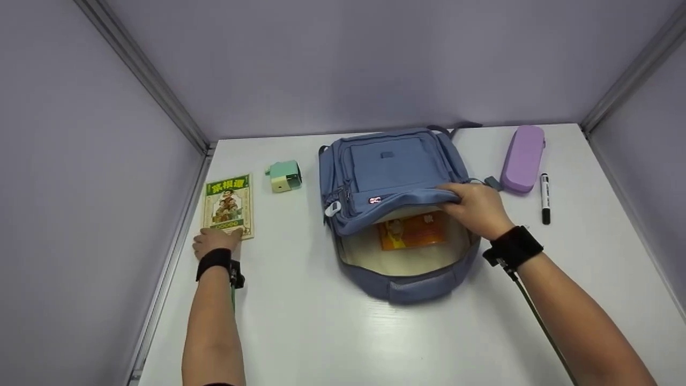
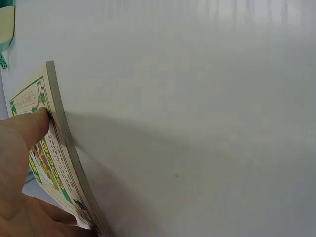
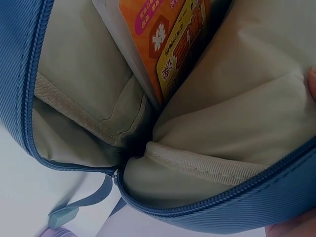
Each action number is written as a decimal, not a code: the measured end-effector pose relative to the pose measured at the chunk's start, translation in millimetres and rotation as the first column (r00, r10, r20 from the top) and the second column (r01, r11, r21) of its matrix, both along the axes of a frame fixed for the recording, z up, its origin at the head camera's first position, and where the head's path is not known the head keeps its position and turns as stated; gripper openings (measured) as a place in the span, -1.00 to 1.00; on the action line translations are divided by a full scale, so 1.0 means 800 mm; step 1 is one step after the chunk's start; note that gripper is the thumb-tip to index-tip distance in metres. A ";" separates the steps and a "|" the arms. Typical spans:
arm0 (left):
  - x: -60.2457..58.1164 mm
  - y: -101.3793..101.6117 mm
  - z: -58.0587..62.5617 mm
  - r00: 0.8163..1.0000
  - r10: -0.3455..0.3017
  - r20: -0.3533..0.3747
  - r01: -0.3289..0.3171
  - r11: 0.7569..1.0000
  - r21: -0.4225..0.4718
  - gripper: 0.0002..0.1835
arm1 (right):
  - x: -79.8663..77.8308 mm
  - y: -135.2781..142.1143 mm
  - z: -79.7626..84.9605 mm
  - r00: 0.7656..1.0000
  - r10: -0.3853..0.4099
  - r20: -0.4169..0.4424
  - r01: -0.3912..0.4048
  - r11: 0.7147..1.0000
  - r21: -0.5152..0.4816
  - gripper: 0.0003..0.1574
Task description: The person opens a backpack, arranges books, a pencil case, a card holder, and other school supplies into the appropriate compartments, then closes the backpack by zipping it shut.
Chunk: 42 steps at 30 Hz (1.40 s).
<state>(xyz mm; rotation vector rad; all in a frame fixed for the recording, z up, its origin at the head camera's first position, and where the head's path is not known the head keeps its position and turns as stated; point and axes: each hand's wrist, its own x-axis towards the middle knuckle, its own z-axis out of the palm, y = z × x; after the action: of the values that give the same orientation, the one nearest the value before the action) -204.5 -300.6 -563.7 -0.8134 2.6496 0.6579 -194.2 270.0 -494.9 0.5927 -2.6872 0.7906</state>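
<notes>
A blue backpack [image 1: 399, 166] lies on the table, its main compartment unzipped. My right hand [image 1: 478, 206] pinches the edge of its front panel and holds it raised. Inside, an orange book [image 1: 415, 230] rests against the pale lining; the right wrist view shows its printed cover [image 3: 160, 39] between the two sides of the bag. At the table's left side, my left hand [image 1: 217, 242] grips the near end of a green and cream comic book [image 1: 228, 206]. In the left wrist view, the thumb lies on the cover and the other fingers are at the book's edge.
A mint and cream pencil sharpener [image 1: 285, 176] stands between the comic book and the backpack. Right of the bag lie a purple pencil case [image 1: 523, 158] and a black and white marker [image 1: 545, 198]. Grey panels [image 1: 343, 64] enclose the table [image 1: 300, 321] at the back and sides.
</notes>
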 end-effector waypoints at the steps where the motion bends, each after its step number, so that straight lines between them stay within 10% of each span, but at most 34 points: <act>1: -0.002 -0.002 -0.002 1.000 0.002 -0.001 -0.002 1.000 -0.007 0.16 | 0.000 0.000 0.000 1.000 -0.001 -0.002 0.001 1.000 0.000 -0.62; 10: -0.011 -0.019 -0.007 0.995 0.099 -0.024 -0.099 0.995 0.004 0.12 | 0.001 -0.002 0.001 1.000 -0.007 0.017 0.007 1.000 0.007 -0.62; 27: 0.015 -0.031 0.017 0.980 0.119 -0.161 -0.085 0.975 0.205 -0.45 | 0.004 -0.003 0.002 0.999 -0.002 0.038 0.002 1.000 0.008 -0.59; 32: 0.010 -0.034 0.019 0.961 0.197 -0.195 -0.107 0.912 0.396 -0.40 | 0.003 -0.002 0.003 0.999 -0.008 0.032 0.007 1.000 0.014 -0.62; 39: 0.005 -0.023 0.043 0.913 0.327 -0.245 -0.092 0.750 0.655 -0.37 | 0.003 -0.004 0.004 1.000 -0.005 0.023 0.004 1.000 0.015 -0.61; 42: 0.011 -0.017 0.054 0.904 0.326 -0.276 -0.055 0.729 0.682 -0.41 | 0.003 -0.005 0.005 1.000 -0.007 0.023 0.006 1.000 0.016 -0.62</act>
<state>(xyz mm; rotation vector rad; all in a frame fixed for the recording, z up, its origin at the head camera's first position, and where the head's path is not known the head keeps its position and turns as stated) -196.1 -314.0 -520.5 -0.7939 2.3253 1.8535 -192.1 265.7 -491.1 0.5818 -2.7175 0.7796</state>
